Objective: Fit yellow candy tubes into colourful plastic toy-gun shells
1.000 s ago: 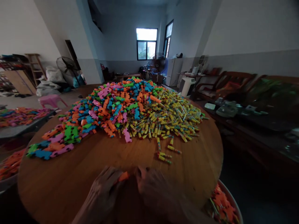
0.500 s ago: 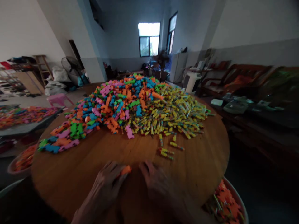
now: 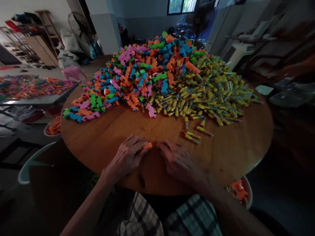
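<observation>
My left hand (image 3: 130, 151) is closed on a small orange plastic toy piece (image 3: 148, 146), its end jutting out past the thumb and fingers toward the right. Just to the right of it, my right hand (image 3: 176, 157) has thumb and fingers pinched together; a tiny yellowish tip shows at them, too small to name. Both hands rest low over the near part of the round wooden table (image 3: 110, 137). Beyond my right hand lie several loose yellow tubes (image 3: 192, 136) with multicoloured ends. A pink toy piece (image 3: 151, 110) lies at the front of the heap.
A big heap of orange, blue, green and pink toy pieces (image 3: 133, 72) covers the table's far left. Beside it is a pile of yellow tubes (image 3: 211, 88). A tub of orange pieces (image 3: 238, 190) stands below right, another basin (image 3: 24, 173) below left. A side table (image 3: 44, 98) holds more pieces.
The view has tipped down and shifted left, so the table sits higher and my lap shows. My right hand's fingers are now pinched close to the orange piece, still in my left.
</observation>
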### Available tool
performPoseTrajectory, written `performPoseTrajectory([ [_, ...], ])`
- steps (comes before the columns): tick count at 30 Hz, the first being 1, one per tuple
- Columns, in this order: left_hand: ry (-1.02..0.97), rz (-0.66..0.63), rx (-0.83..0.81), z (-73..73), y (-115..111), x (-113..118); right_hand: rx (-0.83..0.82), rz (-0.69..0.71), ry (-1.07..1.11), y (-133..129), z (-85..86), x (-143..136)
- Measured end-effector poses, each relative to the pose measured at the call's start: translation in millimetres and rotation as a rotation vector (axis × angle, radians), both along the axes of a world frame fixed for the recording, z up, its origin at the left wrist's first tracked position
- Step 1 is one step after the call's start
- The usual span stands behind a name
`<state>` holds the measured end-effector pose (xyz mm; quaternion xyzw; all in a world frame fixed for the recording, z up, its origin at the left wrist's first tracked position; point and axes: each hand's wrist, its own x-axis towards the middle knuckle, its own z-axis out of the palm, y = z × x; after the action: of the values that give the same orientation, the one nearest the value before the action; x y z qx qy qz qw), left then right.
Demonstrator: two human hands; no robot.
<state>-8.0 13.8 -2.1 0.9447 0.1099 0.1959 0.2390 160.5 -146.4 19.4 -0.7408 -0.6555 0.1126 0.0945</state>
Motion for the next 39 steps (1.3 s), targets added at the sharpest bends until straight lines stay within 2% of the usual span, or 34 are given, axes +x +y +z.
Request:
performPoseTrajectory([
  [10, -0.006, -0.004, 0.023, -1.2, 1.5, 0.2, -0.06, 0.019, 0.035, 7.3, 5.2, -2.1],
  [22, 0.003, -0.017, 0.02, 1.4, 1.6, 1.5, -0.055, 0.022, -0.004, 9.6, 5.9, -3.3],
  [30, 0.008, -0.078, -0.058, 2.9, 6.5, 1.6, -0.054, 0.164, -0.068, 14.0, 8.1, 8.9],
  [34, 0.02, -0.108, -0.078, 5.5, 9.1, 1.8, -0.048, 0.235, -0.125, 14.9, 1.8, 14.8],
  [39, 0.024, -0.128, -0.113, 8.0, 11.3, 2.1, 0.043, 0.316, -0.174, 16.3, -7.8, 21.6],
])
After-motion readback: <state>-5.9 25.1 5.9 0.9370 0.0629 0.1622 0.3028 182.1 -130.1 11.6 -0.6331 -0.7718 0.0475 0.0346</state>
